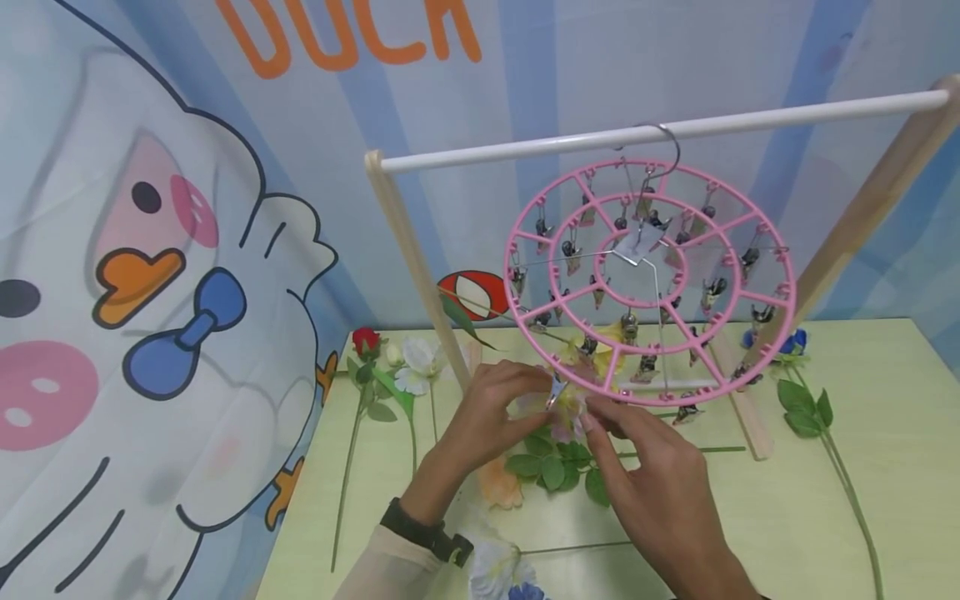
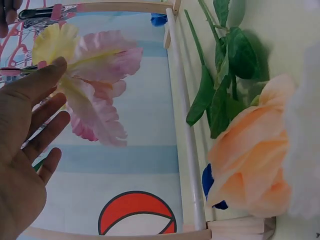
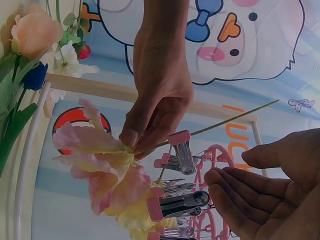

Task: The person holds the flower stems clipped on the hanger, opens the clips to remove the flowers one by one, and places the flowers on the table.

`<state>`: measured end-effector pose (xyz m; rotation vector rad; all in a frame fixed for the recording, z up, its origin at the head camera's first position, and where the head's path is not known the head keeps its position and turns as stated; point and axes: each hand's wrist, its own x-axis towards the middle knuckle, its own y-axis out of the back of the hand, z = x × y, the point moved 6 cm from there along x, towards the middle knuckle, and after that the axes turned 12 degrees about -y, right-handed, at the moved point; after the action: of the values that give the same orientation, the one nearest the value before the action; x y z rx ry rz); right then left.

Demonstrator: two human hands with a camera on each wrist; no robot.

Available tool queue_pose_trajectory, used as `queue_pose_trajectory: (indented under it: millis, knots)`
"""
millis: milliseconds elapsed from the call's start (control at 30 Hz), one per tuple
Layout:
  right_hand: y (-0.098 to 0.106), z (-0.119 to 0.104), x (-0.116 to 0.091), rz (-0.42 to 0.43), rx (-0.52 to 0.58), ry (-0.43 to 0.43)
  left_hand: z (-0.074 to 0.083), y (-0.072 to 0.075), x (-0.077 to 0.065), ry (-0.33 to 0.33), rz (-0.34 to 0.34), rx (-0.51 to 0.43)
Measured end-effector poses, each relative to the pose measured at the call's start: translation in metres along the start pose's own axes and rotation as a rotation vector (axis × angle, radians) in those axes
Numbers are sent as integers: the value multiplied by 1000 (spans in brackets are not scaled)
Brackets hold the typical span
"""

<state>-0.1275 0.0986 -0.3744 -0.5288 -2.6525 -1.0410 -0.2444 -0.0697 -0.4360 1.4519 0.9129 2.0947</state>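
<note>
In the right wrist view my left hand (image 3: 162, 95) pinches the stem of a pink artificial flower (image 3: 110, 160) just behind its petals. The stem slants up past a metal clip (image 3: 183, 154) with pink tips. My right hand (image 3: 270, 185) is beside the clips with its palm showing and thumb apart from the fingers, holding nothing. Seen from the head, both hands meet at the lower left rim of a pink round clip hanger (image 1: 660, 402). A yellow flower (image 3: 142, 215) is close to the pink one, among the clips.
The hanger hooks over a white rod (image 1: 510, 152) on a wooden stand. On the table (image 1: 892, 400) lie a red rose (image 1: 366, 342), a white flower (image 1: 420, 358), a peach flower (image 1: 498, 485), a blue flower (image 1: 795, 342) and another white flower (image 1: 491, 567) near the front.
</note>
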Motion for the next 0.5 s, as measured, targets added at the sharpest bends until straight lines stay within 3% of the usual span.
queue_pose_trajectory:
  millis: [500]
  knots:
    - [3,1,0,21,1,12,5,-8,1,65,-40,-41]
